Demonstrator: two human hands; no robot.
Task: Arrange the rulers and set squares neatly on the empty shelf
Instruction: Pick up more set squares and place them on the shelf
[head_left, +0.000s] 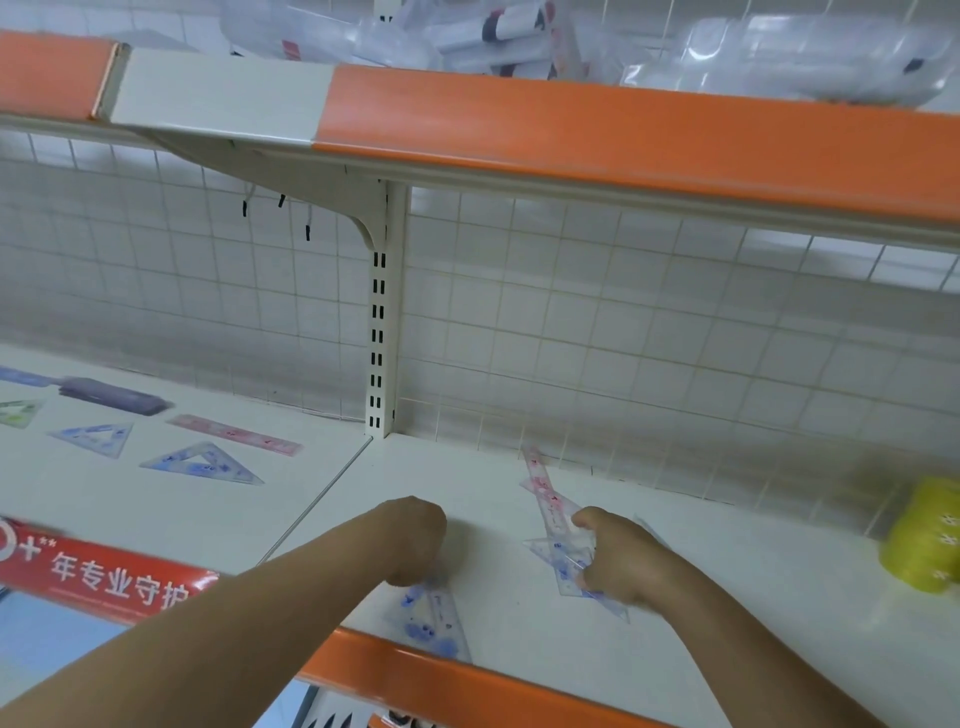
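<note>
Spanning the view, a flat white metal shelf with a glossy orange front lip, backed by a white wire grid; the neighbouring bay to the left carries translucent blue triangles and a loose ruler, laid apart. Left hand: fingers curled downward onto the apex of a clear, blue-printed set square lying flat near the front lip, pinch or mere press not discernible. Right hand: thumb and curled fingers gripping a slim translucent pink ruler and a second set square together, ruler tip pointing toward the grid.
</note>
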